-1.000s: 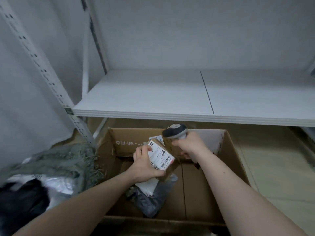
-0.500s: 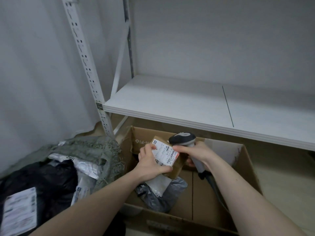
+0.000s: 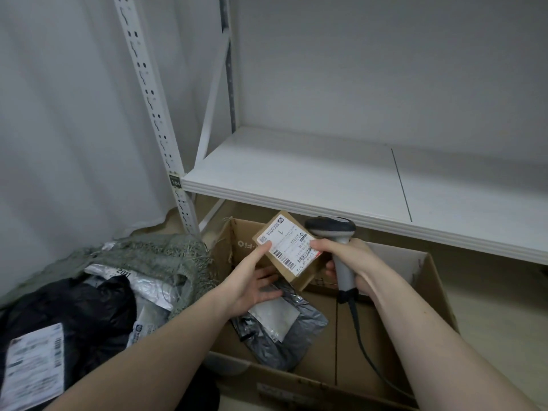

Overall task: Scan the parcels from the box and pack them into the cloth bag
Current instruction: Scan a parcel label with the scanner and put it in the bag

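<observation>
Evidently light and stiff, the small cardboard parcel [image 3: 292,251] sits above the open box [image 3: 427,295], pinched at its left edge by the left hand [image 3: 252,280]. The right hand [image 3: 350,262] grips the barcode scanner [image 3: 335,232], thumb steadying the parcel's right edge; opposite edges look the surest hold.

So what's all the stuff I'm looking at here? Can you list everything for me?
small brown cardboard parcel: one, brown with a white barcode label, held up over the open box
handheld barcode scanner: one, grey with a dark head and a cable, just right of the parcel
grey plastic mailer bag: one, grey, lying inside the box
open brown cardboard box: one, brown, on the floor under the shelf
grey-green cloth bag: one, left of the box, holding parcels
black plastic parcel: one, black with a white label, in the bag
silver mailers: at least two, in the bag
white metal shelf: one, white, above the box
left hand: holds the parcel
right hand: grips the scanner
</observation>
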